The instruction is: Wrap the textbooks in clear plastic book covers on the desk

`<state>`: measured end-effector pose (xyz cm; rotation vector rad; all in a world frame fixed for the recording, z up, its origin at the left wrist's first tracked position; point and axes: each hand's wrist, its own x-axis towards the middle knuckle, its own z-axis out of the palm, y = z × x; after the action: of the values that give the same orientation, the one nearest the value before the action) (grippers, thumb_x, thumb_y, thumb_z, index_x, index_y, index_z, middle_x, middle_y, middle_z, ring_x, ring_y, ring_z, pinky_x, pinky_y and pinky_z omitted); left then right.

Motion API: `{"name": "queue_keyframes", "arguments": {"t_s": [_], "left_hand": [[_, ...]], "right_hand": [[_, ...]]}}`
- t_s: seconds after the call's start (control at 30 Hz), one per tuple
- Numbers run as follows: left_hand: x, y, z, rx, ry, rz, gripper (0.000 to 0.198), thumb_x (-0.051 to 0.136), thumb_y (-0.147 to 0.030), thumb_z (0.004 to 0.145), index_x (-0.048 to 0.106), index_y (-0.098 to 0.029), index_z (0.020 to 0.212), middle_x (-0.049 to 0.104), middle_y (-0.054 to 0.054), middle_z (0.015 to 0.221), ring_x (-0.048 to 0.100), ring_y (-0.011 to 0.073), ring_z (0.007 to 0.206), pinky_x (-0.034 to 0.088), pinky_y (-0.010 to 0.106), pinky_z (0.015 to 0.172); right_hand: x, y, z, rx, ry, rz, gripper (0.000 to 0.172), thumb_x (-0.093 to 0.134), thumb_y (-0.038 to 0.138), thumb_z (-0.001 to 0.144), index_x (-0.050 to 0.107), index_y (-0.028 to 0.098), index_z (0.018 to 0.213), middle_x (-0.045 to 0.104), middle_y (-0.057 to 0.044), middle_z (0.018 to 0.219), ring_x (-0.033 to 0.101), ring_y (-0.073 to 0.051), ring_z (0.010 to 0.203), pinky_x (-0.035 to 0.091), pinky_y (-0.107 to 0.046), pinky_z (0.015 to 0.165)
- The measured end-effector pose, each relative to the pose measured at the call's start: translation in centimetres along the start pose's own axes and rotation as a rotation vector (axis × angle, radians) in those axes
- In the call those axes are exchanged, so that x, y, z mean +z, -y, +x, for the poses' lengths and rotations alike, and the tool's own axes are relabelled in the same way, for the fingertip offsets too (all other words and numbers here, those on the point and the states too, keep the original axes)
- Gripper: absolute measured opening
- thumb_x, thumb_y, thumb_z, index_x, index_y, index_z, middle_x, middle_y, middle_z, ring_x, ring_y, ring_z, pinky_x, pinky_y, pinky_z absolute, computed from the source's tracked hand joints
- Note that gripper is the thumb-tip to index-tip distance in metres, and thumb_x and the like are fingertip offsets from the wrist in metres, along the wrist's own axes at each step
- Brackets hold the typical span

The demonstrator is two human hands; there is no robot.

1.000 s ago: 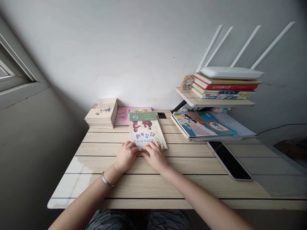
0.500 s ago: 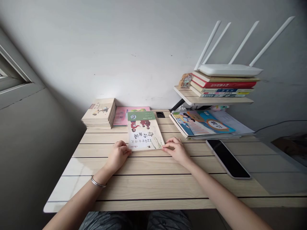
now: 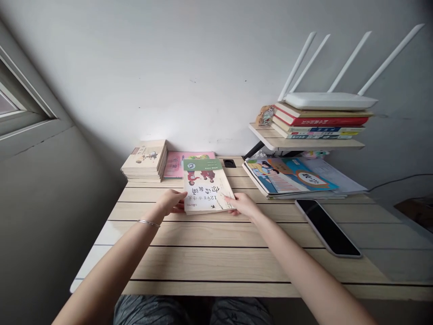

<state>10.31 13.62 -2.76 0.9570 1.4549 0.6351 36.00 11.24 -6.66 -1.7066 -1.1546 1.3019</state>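
A book (image 3: pixel 204 187) with a green band and pictured figures on its white cover lies upside down to me, its near edge seemingly tilted up a little. At its left near corner is my left hand (image 3: pixel 172 201), closed on the edge with the thumb toward the cover and the other fingers lower down. My right hand (image 3: pixel 244 205) grips the right near corner, thumb on the cover and fingers curled underneath. Behind the book, partly covered by it, is a pink book (image 3: pixel 174 164). A stack of beige books (image 3: pixel 145 160) stands to the left.
On the slatted wooden table (image 3: pixel 209 262), a phone (image 3: pixel 328 228) lies to the right. Behind it are workbooks and papers (image 3: pixel 291 176). Above these, a small shelf (image 3: pixel 304 143) bears stacked books (image 3: pixel 321 121) and a white router (image 3: pixel 331 100). A black socket (image 3: pixel 229 163) sits near the wall.
Both hands have shifted from the book's near corners to a firmer hold on its sides, fingers now going underneath. The near edge appears slightly raised. The camera view has shifted slightly.
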Motion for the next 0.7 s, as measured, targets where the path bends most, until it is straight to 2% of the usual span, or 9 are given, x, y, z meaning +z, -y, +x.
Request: {"name": "queue_keyframes", "arguments": {"t_s": [0.17,0.23,0.3,0.4,0.5,0.6,0.7], "left_hand": [[-0.2,0.5,0.2,0.018,-0.038,0.004,0.024,0.071,-0.03,0.072,0.056,-0.013,0.062,0.054,0.0,0.047,0.051,0.0116,0.042,0.045,0.025,0.047],[-0.4,0.7,-0.1,0.044,-0.036,-0.032,0.024,0.071,-0.029,0.071,0.055,-0.014,0.061,0.053,-0.001,0.047,0.049,0.0098,0.042,0.041,0.022,0.045],[-0.4,0.7,-0.5,0.069,-0.001,-0.098,0.021,0.068,-0.029,0.074,0.056,-0.014,0.066,0.057,-0.001,0.052,0.053,0.01,0.046,0.043,0.02,0.048],[-0.4,0.5,-1.0,0.056,0.13,-0.215,0.019,0.06,-0.033,0.081,0.058,-0.014,0.077,0.064,0.004,0.064,0.063,0.0149,0.058,0.05,0.025,0.056],[-0.1,0.6,-1.0,0.018,0.228,-0.294,0.017,0.055,-0.03,0.082,0.058,-0.013,0.079,0.065,0.006,0.065,0.065,0.0181,0.06,0.053,0.029,0.056],[0.3,1.3,-0.8,0.032,0.231,-0.328,0.006,0.053,-0.019,0.081,0.055,-0.013,0.082,0.064,0.005,0.065,0.064,0.0162,0.057,0.054,0.029,0.056],[0.9,2.2,-0.9,0.05,0.236,-0.347,0.006,0.052,-0.014,0.08,0.054,-0.014,0.085,0.064,0.004,0.066,0.065,0.0147,0.057,0.055,0.029,0.059]], "right_hand": [[1.0,0.1,-1.7,0.077,0.143,0.342,0.024,0.072,0.026,0.074,0.06,0.016,0.092,0.072,-0.01,0.09,0.067,-0.014,0.056,0.051,-0.021,0.044],[0.8,-0.3,-2.2,0.098,0.173,0.447,0.021,0.07,0.021,0.075,0.061,0.016,0.093,0.071,-0.009,0.094,0.067,-0.013,0.057,0.052,-0.019,0.045],[0.5,-0.8,-2.7,0.111,0.189,0.499,0.018,0.067,0.018,0.077,0.061,0.016,0.093,0.071,-0.008,0.097,0.067,-0.012,0.059,0.052,-0.018,0.047],[-0.1,-1.4,-3.2,0.138,0.202,0.527,0.017,0.065,0.018,0.078,0.062,0.017,0.095,0.07,-0.008,0.1,0.067,-0.012,0.059,0.05,-0.017,0.045],[-0.6,-1.5,-3.6,0.15,0.221,0.505,0.024,0.066,0.021,0.077,0.062,0.019,0.101,0.07,-0.008,0.103,0.067,-0.013,0.059,0.049,-0.018,0.043],[-0.9,-1.4,-3.9,0.142,0.215,0.461,0.025,0.065,0.022,0.078,0.062,0.019,0.102,0.071,-0.009,0.1,0.067,-0.014,0.058,0.051,-0.021,0.045],[-1.0,-1.4,-4.0,0.118,0.173,0.437,0.02,0.063,0.025,0.081,0.064,0.016,0.099,0.072,-0.009,0.094,0.068,-0.015,0.063,0.055,-0.024,0.051]]}}
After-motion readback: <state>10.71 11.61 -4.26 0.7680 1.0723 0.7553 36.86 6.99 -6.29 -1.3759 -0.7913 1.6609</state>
